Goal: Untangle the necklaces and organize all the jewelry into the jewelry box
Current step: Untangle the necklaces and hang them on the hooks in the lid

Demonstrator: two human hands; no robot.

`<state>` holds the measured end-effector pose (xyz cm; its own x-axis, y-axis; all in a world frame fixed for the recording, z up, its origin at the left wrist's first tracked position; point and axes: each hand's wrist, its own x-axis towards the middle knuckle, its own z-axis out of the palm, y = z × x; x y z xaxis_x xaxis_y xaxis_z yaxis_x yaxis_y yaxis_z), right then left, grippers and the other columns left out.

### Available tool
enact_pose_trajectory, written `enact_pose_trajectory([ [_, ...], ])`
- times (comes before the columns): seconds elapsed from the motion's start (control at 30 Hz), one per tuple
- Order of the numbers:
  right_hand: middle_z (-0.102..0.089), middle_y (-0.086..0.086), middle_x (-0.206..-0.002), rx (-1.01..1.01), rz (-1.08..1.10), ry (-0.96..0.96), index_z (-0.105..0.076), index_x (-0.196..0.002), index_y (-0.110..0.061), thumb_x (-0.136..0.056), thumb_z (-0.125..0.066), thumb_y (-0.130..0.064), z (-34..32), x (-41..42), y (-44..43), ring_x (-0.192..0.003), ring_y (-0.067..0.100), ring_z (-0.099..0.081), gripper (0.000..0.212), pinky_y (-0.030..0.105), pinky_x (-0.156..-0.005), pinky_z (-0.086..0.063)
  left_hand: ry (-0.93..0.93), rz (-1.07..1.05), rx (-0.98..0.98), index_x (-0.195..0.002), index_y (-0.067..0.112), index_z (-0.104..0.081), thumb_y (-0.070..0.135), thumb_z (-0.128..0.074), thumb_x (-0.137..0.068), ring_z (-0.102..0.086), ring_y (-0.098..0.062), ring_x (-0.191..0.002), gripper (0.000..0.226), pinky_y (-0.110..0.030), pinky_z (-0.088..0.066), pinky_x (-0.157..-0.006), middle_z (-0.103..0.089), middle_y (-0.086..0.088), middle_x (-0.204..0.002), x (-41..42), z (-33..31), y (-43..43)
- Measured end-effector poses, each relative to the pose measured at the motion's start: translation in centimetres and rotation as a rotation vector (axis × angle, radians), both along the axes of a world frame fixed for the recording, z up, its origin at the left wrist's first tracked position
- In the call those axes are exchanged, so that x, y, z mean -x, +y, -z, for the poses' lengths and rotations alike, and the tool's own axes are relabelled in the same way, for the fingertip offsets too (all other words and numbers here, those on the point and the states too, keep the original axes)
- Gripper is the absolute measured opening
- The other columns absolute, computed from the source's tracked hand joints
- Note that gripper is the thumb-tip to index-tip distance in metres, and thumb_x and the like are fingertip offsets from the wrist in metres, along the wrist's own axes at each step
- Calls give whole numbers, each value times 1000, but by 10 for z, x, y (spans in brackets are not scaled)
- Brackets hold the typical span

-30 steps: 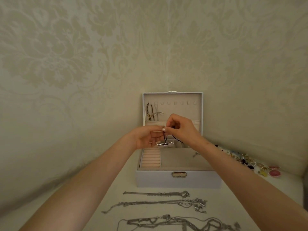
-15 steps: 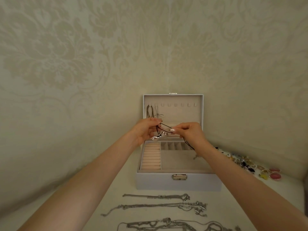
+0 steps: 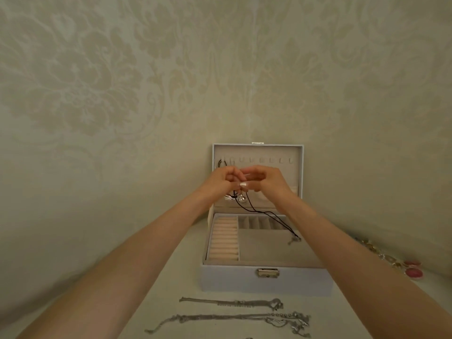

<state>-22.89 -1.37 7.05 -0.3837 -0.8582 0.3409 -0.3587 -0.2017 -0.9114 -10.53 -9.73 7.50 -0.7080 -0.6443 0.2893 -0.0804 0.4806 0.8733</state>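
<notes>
The left hand (image 3: 221, 182) and right hand (image 3: 266, 181) meet with curled fingers, pinching the black cord necklace (image 3: 259, 212) before the jewelry box (image 3: 266, 281) lid, just below its hooks (image 3: 261, 159). The left hand is nearer the lid's left edge. The cord runs down and right into the tray (clasp near the right wall). The exact pinch is hidden.

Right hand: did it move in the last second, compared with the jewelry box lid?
Yes. The right hand has risen toward the row of hooks in the jewelry box lid, holding the black cord necklace together with the left hand.
</notes>
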Motion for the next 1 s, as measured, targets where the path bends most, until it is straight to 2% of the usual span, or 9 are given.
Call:
enact_pose_trajectory([
  [0.13,-68,-5,-69,-59,21,30,-70,-89,-11,-76,-73,-2,-1,8,-16,-57,-2,-63,16,10,-54,-44,44,-91,107,-77,15,-53,-12,-57,-83,-59,-9,-63,28,-11,-45,-59,-60,-3,-68,5,0,-12],
  [0.2,-67,-7,-64,-53,23,2,-69,-79,-15,-74,-75,-1,0,11,-22,-57,-1,-62,17,10,-53,-44,38,-124,159,-76,17,-52,-9,-60,-82,-58,-9,-64,28,-12,-45,-60,-61,0,-67,8,1,-17],
  [0.3,-66,-2,-63,-12,61,-94,-67,-71,-11,-70,-74,9,1,15,-32,-58,5,-64,21,14,-56,-50,17,-199,265,-71,23,-51,-3,-65,-80,-62,-17,-71,30,-26,-48,-71,-62,2,-69,18,-1,-25],
  [0.4,-65,6,-67,1,118,-115,-67,-73,-3,-69,-74,12,-1,21,-41,-54,4,-63,17,15,-56,-51,5,-259,305,-70,23,-52,1,-69,-78,-63,-22,-77,29,-33,-49,-73,-63,-1,-73,28,-7,-34],
  [0.47,-65,6,-69,15,147,-104,-68,-77,-3,-68,-76,9,-3,25,-47,-54,3,-61,16,13,-57,-49,-8,-277,321,-73,19,-55,4,-70,-78,-61,-18,-75,23,-31,-48,-73,-63,-3,-75,33,-12,-39],
  [0.6,-65,0,-66,98,249,-114,-69,-76,-6,-69,-77,5,-7,28,-57,-53,0,-61,16,12,-56,-48,-40,-394,477,-82,16,-59,10,-67,-81,-61,-17,-76,10,-32,-48,-71,-64,1,-77,42,-14,-44],
  [0.77,-67,-1,-72,197,463,-66,-70,-79,-10,-73,-73,-1,-2,23,-73,-71,13,-63,11,29,-72,-54,-22,-605,431,-88,19,-62,14,-60,-82,-62,-19,-87,8,-28,-42,-65,-69,1,-90,56,-7,-44],
  [0.9,-67,1,-78,203,616,36,-63,-76,-14,-76,-69,-7,-8,17,-84,-75,15,-59,9,25,-66,-41,8,-717,383,-94,12,-62,17,-57,-87,-61,-23,-92,10,-29,-37,-67,-68,-4,-95,66,-12,-37],
  [1.0,-67,1,-84,125,699,64,-64,-81,-13,-78,-63,-8,-17,14,-90,-80,19,-58,6,25,-64,-35,-39,-741,362,-96,9,-63,14,-54,-87,-59,-27,-98,14,-32,-38,-71,-68,-8,-99,69,-19,-37],
])
